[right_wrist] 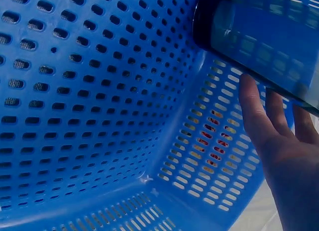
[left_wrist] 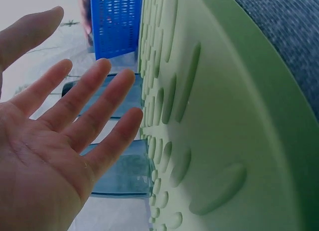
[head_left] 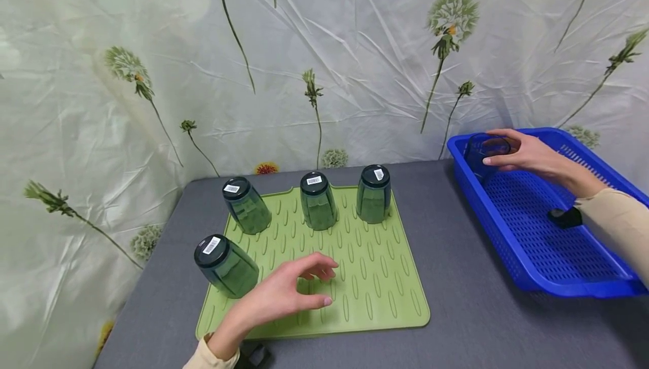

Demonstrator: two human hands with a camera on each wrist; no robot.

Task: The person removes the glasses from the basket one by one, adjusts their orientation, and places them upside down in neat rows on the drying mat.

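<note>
In the head view, the glass [head_left: 485, 158] was a dark, blue-tinted clear tumbler standing upright with its mouth up in the far corner of the blue basket [head_left: 512, 248], which sat on the grey table [head_left: 456, 279] to the right of the green mat [head_left: 375, 279]. The right hand [head_left: 527, 154] reached in from the right, its wrist over the basket, fingers and thumb curled about the tumbler's rim and gripping it. The left hand [head_left: 289, 296] hovered palm-down over the near part of the mat with fingers loosely bent and holding nothing; the nearest inverted glass [head_left: 225, 266] stood just to its left, tilted. Three more inverted glasses [head_left: 318, 201] stood in a row along the mat's far edge, each bearing a barcode sticker on its base.

In the left wrist view, the left hand [left_wrist: 55, 141] showed its palm with fingers straight and slightly spread, empty, just beside the ribbed mat [left_wrist: 234, 121]. Inverted glasses [left_wrist: 119, 173] showed beyond the fingers, and the basket [left_wrist: 114, 22] lay farther off.

In the right wrist view, the glass [right_wrist: 259, 37] filled the upper right, its dark base towards the perforated basket wall [right_wrist: 75, 91]. The fingers [right_wrist: 254, 111] of the right hand lay against its side.
</note>
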